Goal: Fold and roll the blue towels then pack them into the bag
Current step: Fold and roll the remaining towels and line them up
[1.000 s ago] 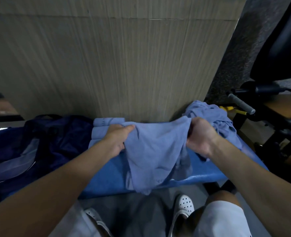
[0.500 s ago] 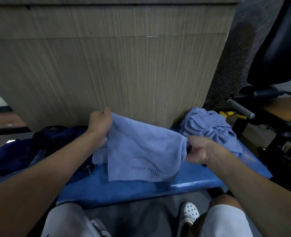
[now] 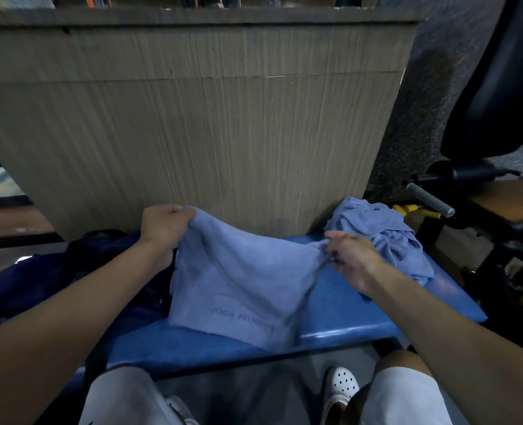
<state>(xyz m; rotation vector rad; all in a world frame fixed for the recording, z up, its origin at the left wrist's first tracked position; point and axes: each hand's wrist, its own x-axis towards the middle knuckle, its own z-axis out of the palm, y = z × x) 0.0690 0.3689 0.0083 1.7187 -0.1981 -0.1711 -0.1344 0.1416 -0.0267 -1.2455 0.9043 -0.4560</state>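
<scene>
Head view: left hand [image 3: 165, 227] and right hand [image 3: 350, 256] each clamped on blue towel [image 3: 238, 280] corners above bench [image 3: 361, 314].

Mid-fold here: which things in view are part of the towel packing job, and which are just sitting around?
Part of the job:
- blue towel held up between left hand and right hand
- crumpled towel pile waiting at the right
- dark blue bag at the left
- blue bench as work surface

Just lying about:
- exercise machine
- its grey grip handle
- wood-grain panel
</scene>
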